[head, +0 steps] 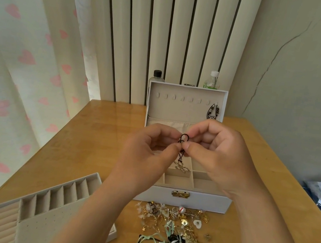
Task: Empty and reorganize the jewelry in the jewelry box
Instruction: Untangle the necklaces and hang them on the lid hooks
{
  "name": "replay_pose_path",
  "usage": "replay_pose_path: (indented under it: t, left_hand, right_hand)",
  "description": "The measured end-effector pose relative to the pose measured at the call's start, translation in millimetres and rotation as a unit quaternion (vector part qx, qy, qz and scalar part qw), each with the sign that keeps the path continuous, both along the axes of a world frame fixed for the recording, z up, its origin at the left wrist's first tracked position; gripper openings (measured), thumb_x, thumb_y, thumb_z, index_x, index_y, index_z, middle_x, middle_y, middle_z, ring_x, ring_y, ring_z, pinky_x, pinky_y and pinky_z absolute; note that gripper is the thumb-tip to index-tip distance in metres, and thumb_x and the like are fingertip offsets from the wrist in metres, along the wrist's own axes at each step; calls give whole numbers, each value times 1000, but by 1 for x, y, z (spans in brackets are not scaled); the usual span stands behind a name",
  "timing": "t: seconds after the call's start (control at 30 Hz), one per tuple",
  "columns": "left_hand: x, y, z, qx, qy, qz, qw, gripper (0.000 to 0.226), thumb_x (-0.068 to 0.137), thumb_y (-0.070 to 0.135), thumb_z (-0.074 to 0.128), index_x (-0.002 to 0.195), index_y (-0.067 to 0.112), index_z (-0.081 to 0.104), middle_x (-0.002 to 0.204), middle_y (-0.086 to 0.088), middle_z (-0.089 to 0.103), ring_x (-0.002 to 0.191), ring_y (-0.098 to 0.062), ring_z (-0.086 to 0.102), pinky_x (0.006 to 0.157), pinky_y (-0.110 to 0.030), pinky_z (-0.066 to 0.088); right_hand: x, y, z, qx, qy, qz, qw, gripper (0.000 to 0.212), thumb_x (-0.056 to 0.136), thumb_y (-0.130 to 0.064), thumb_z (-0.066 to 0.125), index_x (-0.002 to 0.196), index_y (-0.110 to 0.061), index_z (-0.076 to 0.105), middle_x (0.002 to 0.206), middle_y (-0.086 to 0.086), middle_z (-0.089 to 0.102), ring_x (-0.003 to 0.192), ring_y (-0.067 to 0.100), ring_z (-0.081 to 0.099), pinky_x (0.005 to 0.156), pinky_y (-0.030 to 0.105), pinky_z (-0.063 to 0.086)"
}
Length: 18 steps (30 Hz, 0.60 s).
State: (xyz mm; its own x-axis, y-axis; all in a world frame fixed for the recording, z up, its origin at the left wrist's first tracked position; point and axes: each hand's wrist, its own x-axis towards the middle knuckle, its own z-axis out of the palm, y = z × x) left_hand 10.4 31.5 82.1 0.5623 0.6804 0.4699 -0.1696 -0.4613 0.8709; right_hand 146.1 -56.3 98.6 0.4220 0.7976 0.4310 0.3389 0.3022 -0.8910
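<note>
Both hands are raised over the open jewelry box [184, 199], which stands toward the far edge of the surface [98, 132]; between them they hold a thin black cord necklace [184, 138]. The left hand [151, 147] has its fingers curled and pinches the cord between thumb and forefinger; the right hand [220, 152] is curled in the same way and pinches the small loop at the top; the fingertips of the two hands nearly meet. A silver pendant [182, 168] hangs from the cord, just above the box compartments.

The cord looks soft and very light, so it will bend and knot easily; the pendant is the only part with weight and will swing. I judge it best to take hold at the loop, not at the pendant, and to hang it on one of the hooks in the lid [181, 105], where another necklace [213, 111] already hangs at the right end.

The pile of jewelry [176, 225] lies at the near edge, in front of the box; its chains and ribbons look tangled and fragile. The removed tray [35, 206] lies at the near left corner.
</note>
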Motion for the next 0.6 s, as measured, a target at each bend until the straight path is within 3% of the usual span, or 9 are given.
replay_pose_path:
  t: [0.13, 0.27, 0.33, 0.6]
  left_hand:
    - [-3, -7, 7, -67, -47, -16, 996, 17, 87, -5, 68, 91, 12, 70, 76, -6, 73, 76, -19, 72, 68, -20, 55]
    - [-8, -12, 19, -184, -115, -125, 968, 12, 83, -6, 66, 90, 3, 64, 75, -12, 68, 76, -24, 69, 75, -30, 55]
    - [-10, -13, 28, -215, -133, -157, 955, 14, 78, -1, 64, 91, 3, 63, 76, -12, 67, 75, -24, 67, 75, -33, 55]
    - [-35, -53, 60, -215, -109, -196, 950, 17, 74, -1, 57, 89, 5, 62, 71, -10, 58, 66, -18, 57, 61, -27, 49]
  right_hand:
    - [3, -7, 6, -7, 36, 13, 999, 23, 81, 14, 70, 84, -7, 62, 80, 24, 68, 71, 35, 68, 68, 41, 59]
    - [1, -14, 22, -54, 205, 164, 963, 15, 74, 6, 59, 81, -6, 55, 74, 21, 61, 63, 28, 60, 53, 35, 51]
    - [0, -19, 31, -58, 240, 192, 950, 16, 73, 6, 54, 81, -8, 53, 72, 18, 61, 60, 25, 59, 49, 31, 46]
    - [-26, -55, 59, -3, 280, 225, 933, 15, 76, 3, 51, 80, -11, 49, 71, 14, 65, 64, 23, 68, 37, 20, 29]
